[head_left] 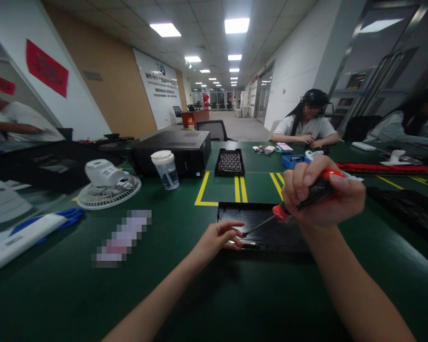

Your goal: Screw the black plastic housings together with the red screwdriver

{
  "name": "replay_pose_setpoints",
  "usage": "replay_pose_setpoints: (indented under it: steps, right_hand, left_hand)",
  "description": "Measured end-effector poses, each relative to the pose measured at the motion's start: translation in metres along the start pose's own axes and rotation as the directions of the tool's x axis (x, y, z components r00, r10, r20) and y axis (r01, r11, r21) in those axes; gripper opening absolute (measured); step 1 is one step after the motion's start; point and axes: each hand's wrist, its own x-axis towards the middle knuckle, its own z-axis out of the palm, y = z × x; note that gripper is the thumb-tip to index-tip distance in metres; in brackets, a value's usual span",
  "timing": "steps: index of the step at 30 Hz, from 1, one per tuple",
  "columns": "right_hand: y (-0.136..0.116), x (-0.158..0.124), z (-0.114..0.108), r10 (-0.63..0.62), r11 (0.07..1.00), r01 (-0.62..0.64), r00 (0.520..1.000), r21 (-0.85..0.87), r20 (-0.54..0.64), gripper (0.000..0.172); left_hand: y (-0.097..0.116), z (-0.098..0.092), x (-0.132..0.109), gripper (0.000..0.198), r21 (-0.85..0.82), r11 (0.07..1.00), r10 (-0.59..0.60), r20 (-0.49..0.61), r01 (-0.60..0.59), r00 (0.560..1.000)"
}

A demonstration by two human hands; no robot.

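My right hand (342, 204) is closed around the red and black handle of a screwdriver (259, 226), raised over the table. Its thin metal shaft slants down to the left, and a small dark piece shows at its tip. My left hand (219, 236) is beside that tip, thumb and fingers drawn together around it; what they pinch is too small to make out. Beneath both hands a shallow black rectangular case panel (288, 232) lies on the green table (185, 294), partly hidden by my left fingers and right wrist.
A black tray of small parts (230, 162) stands beyond the panel. Left are a lidded plastic cup (167, 173), a white fan (109, 183), a black computer case (174, 142) and a white power strip (24, 242). A blue bin (292, 161) is farther right. Other people sit around.
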Motion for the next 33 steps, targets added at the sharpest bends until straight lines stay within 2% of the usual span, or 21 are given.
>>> replay_pose_setpoints:
  steps: [3,5,9,11,14,19,21,25,33]
  right_hand:
    - [-0.002,0.002,-0.007,-0.006,1.000,0.006,1.000,-0.029,-0.011,0.017]
    - [-0.003,0.003,-0.013,0.004,0.999,-0.005,1.000,-0.054,-0.004,0.017]
    - [0.001,0.006,-0.022,0.049,0.998,-0.049,0.999,-0.038,0.021,0.015]
    - [0.006,0.007,-0.025,0.070,0.997,-0.069,0.997,-0.014,0.041,0.015]
    - [0.014,0.008,-0.028,0.100,0.994,-0.103,0.991,0.027,0.090,0.014]
    - [0.031,0.003,-0.031,0.201,0.978,-0.208,0.968,0.030,0.150,0.012]
    - [0.036,0.000,-0.031,0.231,0.970,-0.239,0.961,0.036,0.149,0.012]
    - [0.042,-0.002,-0.029,0.268,0.959,-0.279,0.950,0.052,0.160,0.012]
    - [0.050,-0.005,-0.028,0.335,0.935,-0.350,0.923,0.056,0.189,0.013]
  left_hand:
    - [0.005,-0.007,-0.001,0.034,0.205,0.976,0.098,-0.088,-0.078,0.991]
    - [0.007,-0.012,-0.001,0.032,0.373,0.921,0.186,-0.168,-0.112,0.968]
    - [0.006,-0.024,0.000,0.030,0.694,0.716,0.365,-0.276,-0.078,0.889]
    - [0.004,-0.027,0.001,0.029,0.815,0.579,0.435,-0.279,-0.028,0.856]
    - [0.000,-0.029,0.003,0.031,0.923,0.371,0.462,-0.280,0.103,0.842]
    - [-0.005,-0.030,0.005,0.038,0.954,0.117,0.373,-0.299,0.275,0.878]
    - [-0.007,-0.031,0.006,0.039,0.950,0.067,0.331,-0.309,0.304,0.892]
    - [-0.011,-0.031,0.009,0.039,0.953,0.032,0.272,-0.299,0.302,0.915]
    - [-0.010,-0.026,0.008,0.042,0.937,-0.013,0.213,-0.340,0.350,0.916]
